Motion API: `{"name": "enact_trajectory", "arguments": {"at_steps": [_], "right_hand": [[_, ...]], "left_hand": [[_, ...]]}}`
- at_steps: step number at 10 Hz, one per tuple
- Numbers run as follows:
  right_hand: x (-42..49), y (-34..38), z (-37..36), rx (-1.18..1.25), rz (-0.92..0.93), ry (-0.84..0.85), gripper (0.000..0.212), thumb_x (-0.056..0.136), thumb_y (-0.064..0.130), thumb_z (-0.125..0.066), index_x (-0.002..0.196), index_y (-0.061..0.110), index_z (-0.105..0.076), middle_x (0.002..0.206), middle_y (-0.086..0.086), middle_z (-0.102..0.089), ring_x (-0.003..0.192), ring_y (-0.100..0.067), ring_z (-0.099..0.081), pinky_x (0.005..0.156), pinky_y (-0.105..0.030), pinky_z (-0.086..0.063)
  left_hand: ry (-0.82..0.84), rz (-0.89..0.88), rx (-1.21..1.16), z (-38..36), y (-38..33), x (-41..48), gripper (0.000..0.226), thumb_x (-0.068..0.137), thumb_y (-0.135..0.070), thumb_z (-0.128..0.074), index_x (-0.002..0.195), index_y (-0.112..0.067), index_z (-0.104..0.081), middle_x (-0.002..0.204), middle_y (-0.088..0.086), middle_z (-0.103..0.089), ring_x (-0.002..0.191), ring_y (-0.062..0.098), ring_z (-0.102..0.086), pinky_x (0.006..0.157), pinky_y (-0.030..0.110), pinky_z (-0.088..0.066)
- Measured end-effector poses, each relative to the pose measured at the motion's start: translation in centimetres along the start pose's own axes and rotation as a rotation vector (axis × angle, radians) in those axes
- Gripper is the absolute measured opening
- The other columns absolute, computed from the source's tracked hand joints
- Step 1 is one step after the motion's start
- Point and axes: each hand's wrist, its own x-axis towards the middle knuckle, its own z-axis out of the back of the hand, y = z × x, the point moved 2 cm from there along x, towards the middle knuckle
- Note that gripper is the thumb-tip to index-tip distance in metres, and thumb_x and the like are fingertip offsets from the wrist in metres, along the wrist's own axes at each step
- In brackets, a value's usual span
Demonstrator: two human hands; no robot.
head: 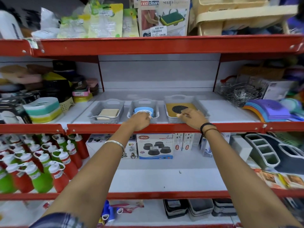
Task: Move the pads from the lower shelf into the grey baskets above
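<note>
Left hand (pixel 141 120) clamps the blue pad (pixel 143 110), right hand (pixel 191 116) spread open pressing the black pad (pixel 180 109) flat, both settling pads in baskets (pixel 169 104) at the shelf's front edge

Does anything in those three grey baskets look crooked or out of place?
Nothing stands out. The three grey plastic baskets sit in a row; the round black mesh pad lies flat on a yellow sheet.

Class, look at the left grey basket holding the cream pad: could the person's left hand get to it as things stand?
Probably yes. The left hand is at the middle basket right beside it, and the left basket is open-topped with nothing standing between them.
</note>
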Motion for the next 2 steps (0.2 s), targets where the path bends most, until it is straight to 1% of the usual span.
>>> {"name": "enact_trajectory", "arguments": {"at_steps": [1, 2], "right_hand": [[-1.7, 2.3, 0.0, 0.1, 0.125, -0.175, 0.043, 0.09, 0.043, -0.05, 0.121, 0.014, -0.06, 0.135, -0.005, -0.057, 0.124, -0.024, -0.051, 0.109, -0.034, -0.025], [-2.1, 5.9, 1.6, 0.146, 0.306, -0.327, 0.042, 0.09, 0.043, -0.05, 0.124, 0.018, -0.055, 0.137, -0.004, -0.055, 0.129, -0.022, -0.046, 0.116, -0.048, -0.022]], "left_hand": [[-0.16, -0.127, 0.053, -0.1, 0.3, -1.4, 0.033, 0.097, -0.022, -0.035, 0.119, -0.005, -0.053, 0.124, 0.017, -0.058, 0.117, 0.035, -0.05, 0.098, 0.045, -0.038], [-0.44, -0.273, 0.094, 1.5, -0.2, -2.3, 0.039, 0.097, -0.027, -0.034, 0.128, -0.009, -0.049, 0.135, 0.013, -0.053, 0.127, 0.029, -0.046, 0.107, 0.045, -0.03]]}}
